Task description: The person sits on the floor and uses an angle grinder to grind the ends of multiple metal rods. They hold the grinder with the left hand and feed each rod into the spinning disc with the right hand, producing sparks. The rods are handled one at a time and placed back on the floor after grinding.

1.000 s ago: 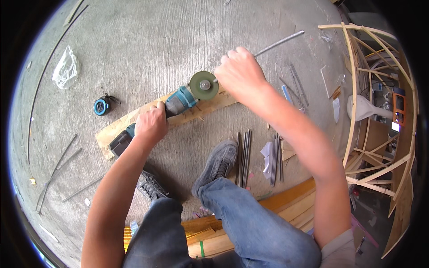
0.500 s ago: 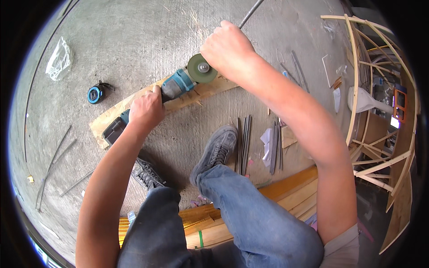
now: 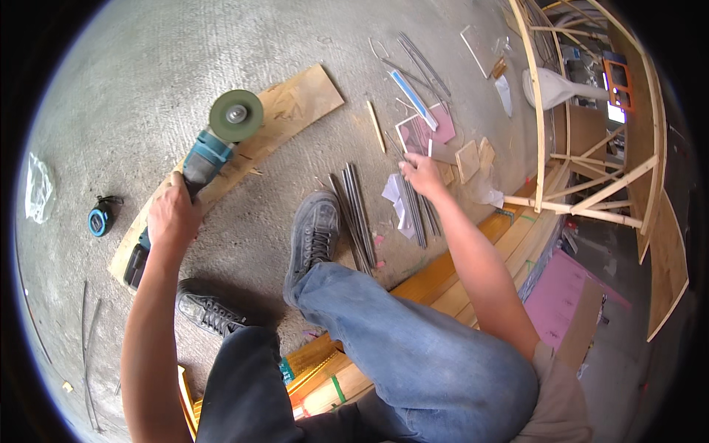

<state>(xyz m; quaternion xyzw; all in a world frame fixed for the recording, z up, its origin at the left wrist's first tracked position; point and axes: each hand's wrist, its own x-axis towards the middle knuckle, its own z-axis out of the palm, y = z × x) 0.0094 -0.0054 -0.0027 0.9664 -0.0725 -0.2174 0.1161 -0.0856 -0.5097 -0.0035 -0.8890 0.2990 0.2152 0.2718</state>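
My left hand (image 3: 174, 218) is wrapped around the body of a teal and grey angle grinder (image 3: 208, 153). Its green cutting disc (image 3: 235, 116) faces up at the far end. Beneath the tool lies a wooden board (image 3: 299, 100), flat on the concrete floor. Off to the right, my right hand (image 3: 424, 177) reaches the upper end of a bundle of thin metal rods (image 3: 418, 215). Its fingers are curled at a thin rod there, partly hidden by the hand. Another group of metal rods (image 3: 354, 214) lies between that bundle and my shoe (image 3: 313, 230).
A blue tape measure (image 3: 100, 219) and a clear plastic bag (image 3: 39, 188) lie at left. Beyond my right hand are a blue-and-white strip (image 3: 413, 100), pink sheet (image 3: 444, 124) and wood scraps (image 3: 467, 162). A wooden strip frame (image 3: 541, 111) stands at right; planks (image 3: 473, 269) lie beside my leg.
My right hand has moved from beside the grinder's disc down to the rod bundle; the long rod it held has left view. The view has shifted right, and the grinder remains in my left hand.
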